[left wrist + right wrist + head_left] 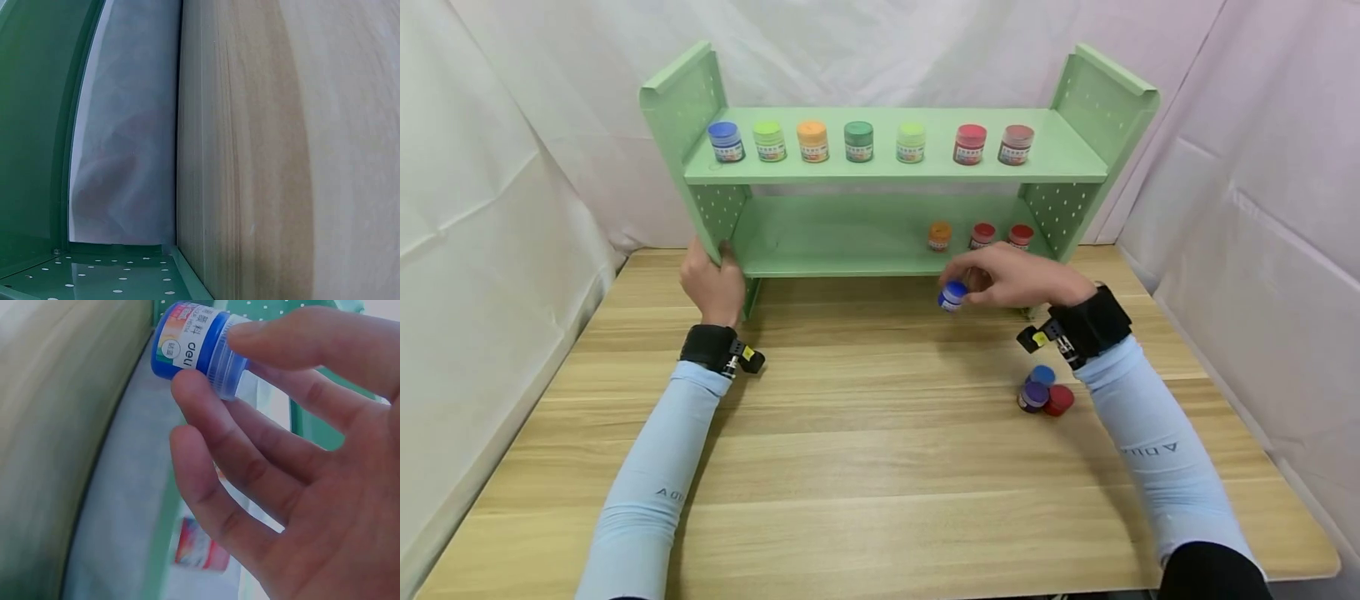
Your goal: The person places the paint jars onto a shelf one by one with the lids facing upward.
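Observation:
My right hand (1011, 277) pinches a small blue paint jar (952, 296) just in front of the lower shelf's edge. In the right wrist view, thumb and fingers hold the blue paint jar (199, 349) by its lid end, its label showing. My left hand (713, 287) grips the lower left side panel of the green shelf rack (850, 268), thumb in front; its other fingers are partly hidden. The left wrist view shows only the rack's perforated side panel (112, 275) and the table. On the lower shelf stand an orange jar (939, 237) and two red jars, partly behind my right hand.
Several paint jars line the upper shelf, from a blue jar (726, 142) at left to a dark red jar (1016, 145) at right. A cluster of a blue, a purple (1033, 397) and a red jar (1059, 401) sits on the wooden table (850, 467) near my right forearm.

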`<state>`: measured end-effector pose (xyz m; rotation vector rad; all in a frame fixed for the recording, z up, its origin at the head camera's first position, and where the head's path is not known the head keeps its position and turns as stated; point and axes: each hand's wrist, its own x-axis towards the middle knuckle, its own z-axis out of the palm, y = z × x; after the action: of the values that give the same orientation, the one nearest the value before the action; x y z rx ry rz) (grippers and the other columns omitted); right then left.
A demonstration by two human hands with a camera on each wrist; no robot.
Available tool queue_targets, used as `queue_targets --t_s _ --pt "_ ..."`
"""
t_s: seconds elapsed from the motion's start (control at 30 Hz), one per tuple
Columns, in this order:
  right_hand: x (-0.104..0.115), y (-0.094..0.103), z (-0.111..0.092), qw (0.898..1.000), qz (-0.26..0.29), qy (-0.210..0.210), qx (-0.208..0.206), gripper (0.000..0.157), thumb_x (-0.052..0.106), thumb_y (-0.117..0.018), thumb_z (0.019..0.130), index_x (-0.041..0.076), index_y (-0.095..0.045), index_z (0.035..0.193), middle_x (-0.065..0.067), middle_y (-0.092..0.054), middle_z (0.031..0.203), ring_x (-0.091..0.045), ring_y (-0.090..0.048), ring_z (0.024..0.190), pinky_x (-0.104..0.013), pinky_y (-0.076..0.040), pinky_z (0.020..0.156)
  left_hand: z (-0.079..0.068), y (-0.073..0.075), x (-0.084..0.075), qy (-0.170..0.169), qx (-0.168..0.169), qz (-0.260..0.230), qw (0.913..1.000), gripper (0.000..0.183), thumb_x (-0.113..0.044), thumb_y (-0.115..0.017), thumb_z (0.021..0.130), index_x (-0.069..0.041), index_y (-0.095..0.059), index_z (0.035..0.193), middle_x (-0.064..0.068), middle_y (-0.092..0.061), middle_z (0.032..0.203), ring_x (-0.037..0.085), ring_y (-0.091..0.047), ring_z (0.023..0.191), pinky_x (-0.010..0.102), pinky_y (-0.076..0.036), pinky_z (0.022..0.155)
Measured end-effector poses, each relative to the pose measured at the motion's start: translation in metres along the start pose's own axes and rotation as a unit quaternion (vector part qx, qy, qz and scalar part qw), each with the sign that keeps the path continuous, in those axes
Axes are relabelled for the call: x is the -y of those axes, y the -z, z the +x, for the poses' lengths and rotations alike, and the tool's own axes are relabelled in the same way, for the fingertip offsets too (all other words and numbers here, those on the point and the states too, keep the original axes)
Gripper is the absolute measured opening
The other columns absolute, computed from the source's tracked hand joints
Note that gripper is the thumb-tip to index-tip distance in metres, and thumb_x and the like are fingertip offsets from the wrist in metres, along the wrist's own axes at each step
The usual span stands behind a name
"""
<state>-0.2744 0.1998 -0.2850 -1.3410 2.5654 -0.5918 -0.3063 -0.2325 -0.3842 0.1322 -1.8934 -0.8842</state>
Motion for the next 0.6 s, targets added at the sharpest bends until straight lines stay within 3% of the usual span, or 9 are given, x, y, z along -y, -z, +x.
queue_targets --t_s 0.3,0.47,0.6 --pt "0.012 0.022 0.045 0.999 -0.032 0.021 -0.019 0.032 0.011 -0.062 0.087 0.013 -0.064 0.119 0.005 -0.063 0.099 -0.011 -0.057 0.082 -0.028 -0.046 0.071 -0.002 -0.001 0.001 -0.002 0.004 0.007 1.0 0.017 -0.009 -0.058 0.088 0.001 -0.066 0.099 0.012 -0.067 0.094 0.024 -0.063 0.089 0.043 -0.046 0.073" --pt "0.017 0.034 0.069 0.999 -0.031 -0.01 -0.007 0.034 0.011 -0.062 0.087 0.01 -0.063 0.121 0.002 -0.063 0.104 -0.013 -0.058 0.092 -0.03 -0.046 0.074 -0.001 -0.001 0.0 -0.003 0.005 0.007 1.0 0.019 -0.008 -0.058 0.088 0.0 -0.067 0.101 0.011 -0.067 0.095 0.024 -0.063 0.089 0.041 -0.046 0.074" --pt "0.017 0.038 0.085 0.998 -0.022 -0.054 0.009 0.033 0.012 -0.062 0.087 0.012 -0.062 0.12 0.0 -0.061 0.109 -0.016 -0.06 0.092 -0.03 -0.049 0.068 0.0 -0.001 0.0 -0.002 0.003 0.006 1.0 0.02 -0.008 -0.057 0.087 -0.001 -0.068 0.104 0.011 -0.067 0.095 0.023 -0.063 0.089 0.041 -0.047 0.075"
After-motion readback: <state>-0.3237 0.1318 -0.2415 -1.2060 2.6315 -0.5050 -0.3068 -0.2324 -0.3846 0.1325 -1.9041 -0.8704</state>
